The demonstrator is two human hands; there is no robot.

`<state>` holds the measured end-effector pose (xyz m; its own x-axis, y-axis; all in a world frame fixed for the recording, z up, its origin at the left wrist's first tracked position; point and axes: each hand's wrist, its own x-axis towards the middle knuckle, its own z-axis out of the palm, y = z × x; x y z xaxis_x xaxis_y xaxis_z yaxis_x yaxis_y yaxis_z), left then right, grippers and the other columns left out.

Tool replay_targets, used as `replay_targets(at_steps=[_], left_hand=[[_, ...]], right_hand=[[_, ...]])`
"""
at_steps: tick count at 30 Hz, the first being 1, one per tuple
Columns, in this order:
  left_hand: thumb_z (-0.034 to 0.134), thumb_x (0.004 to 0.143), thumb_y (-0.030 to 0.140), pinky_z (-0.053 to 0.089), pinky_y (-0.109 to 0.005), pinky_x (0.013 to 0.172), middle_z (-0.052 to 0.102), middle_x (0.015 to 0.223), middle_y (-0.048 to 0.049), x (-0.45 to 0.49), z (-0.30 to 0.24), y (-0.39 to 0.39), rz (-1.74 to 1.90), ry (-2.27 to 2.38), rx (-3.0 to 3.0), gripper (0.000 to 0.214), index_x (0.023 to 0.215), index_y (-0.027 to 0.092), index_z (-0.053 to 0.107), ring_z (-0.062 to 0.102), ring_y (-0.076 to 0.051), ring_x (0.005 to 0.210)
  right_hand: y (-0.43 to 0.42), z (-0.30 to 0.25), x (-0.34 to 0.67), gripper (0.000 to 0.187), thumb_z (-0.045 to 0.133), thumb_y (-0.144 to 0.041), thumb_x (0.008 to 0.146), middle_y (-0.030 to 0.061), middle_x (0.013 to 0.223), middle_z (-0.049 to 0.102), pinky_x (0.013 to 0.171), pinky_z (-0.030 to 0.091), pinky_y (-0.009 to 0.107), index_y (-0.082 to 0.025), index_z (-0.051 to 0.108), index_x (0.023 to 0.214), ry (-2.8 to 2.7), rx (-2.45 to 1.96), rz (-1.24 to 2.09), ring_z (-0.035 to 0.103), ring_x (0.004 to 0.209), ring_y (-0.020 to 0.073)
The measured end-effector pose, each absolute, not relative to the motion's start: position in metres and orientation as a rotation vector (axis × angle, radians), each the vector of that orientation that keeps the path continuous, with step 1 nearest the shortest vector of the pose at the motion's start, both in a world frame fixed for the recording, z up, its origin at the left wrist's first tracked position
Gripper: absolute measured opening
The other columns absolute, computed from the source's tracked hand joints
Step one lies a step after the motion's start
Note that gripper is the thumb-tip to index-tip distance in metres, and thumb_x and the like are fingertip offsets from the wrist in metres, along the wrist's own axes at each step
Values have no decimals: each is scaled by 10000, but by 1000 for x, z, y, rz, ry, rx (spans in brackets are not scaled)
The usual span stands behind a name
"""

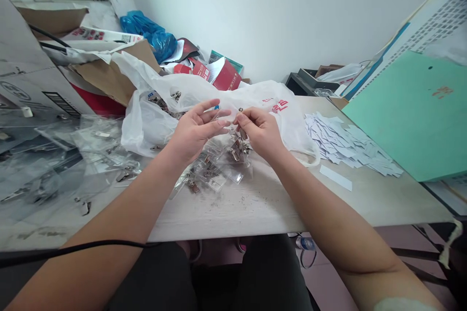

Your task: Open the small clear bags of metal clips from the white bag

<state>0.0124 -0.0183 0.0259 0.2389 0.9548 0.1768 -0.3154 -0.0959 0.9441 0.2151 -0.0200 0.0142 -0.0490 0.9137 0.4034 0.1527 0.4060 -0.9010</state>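
Observation:
My left hand (193, 129) is above the middle of the table with its fingers stretched out and apart. A faint clear edge shows by those fingers; whether they touch it I cannot tell. Facing it, my right hand (260, 131) pinches a small metal clip (241, 110) between thumb and forefinger, most of it hidden. Below both hands lies a pile of clear plastic badge holders (217, 182) with metal clips. Just behind them, an open white plastic bag (142, 124) holds many loose metal clips (160, 102).
More clear badge holders (98, 150) cover the table's left side. At right are a heap of white paper slips (335, 143), a single slip (335, 178) and a leaning green board (412, 116). Cardboard boxes (109, 75) and a blue bag (156, 39) stand behind. A black cable (91, 244) crosses the front left.

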Motion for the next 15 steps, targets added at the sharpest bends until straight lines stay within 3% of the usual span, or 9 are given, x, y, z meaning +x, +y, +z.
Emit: replay_targets(at_steps=[3,6,8,11,15], left_hand=[[1017,783,304,706,-414,965,835,1246,-132,13,23,-18,1119,746,1153,420,1129,173,820,824,-241,1069],[964,850,341,719,-429,926,849,1174,-124,14,19,-16,1169,837,1169,297,1042,161,827,834,-227,967],[940,872,330,720,-429,917,855,1145,-111,14,18,-16,1274,908,1187,264,1045,167,826,833,-221,952],[915,907,359,714,-444,944,862,1130,-101,16,16,-17,1369,968,1282,258,1075,178,840,831,-225,958],[882,940,416,677,-443,1008,870,1085,-63,18,12,-20,1369,1019,1533,254,1110,227,884,809,-237,975]], right_hand=[[-16,11,215,351,744,-561,1000,20,827,695,665,488,346,-240,710,863,-1464,-973,757,569,692,156],[-15,12,218,288,719,-479,1006,82,1097,724,864,561,412,-247,708,836,-1445,-969,468,675,987,227],[-19,16,220,255,715,-412,991,94,1150,698,956,560,444,-247,698,797,-1431,-939,283,665,1098,254],[-27,23,218,259,707,-379,982,53,912,667,806,547,397,-248,692,759,-1485,-925,485,628,868,207],[-33,26,209,266,754,-420,927,-24,621,546,538,392,302,-232,724,740,-1526,-987,1051,454,576,129]])
